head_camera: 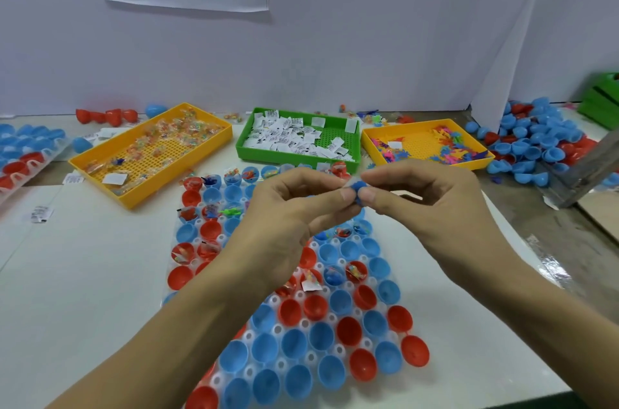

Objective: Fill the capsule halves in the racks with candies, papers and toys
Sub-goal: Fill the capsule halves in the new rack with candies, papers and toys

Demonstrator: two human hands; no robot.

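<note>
Both hands, left hand (294, 207) and right hand (432, 204), pinch a small blue toy (357, 189) above the rack (274, 301). Cups toward 12 o'clock are filled; toward 6 o'clock most are empty.

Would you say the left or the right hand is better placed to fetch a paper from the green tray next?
Probably the right hand: it sits nearer the green tray. Both hands pinch the blue piece.

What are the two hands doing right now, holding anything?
Left hand: pinches one side of a small blue plastic piece, too hidden to identify.
Right hand: pinches the same piece from the other side.
</note>
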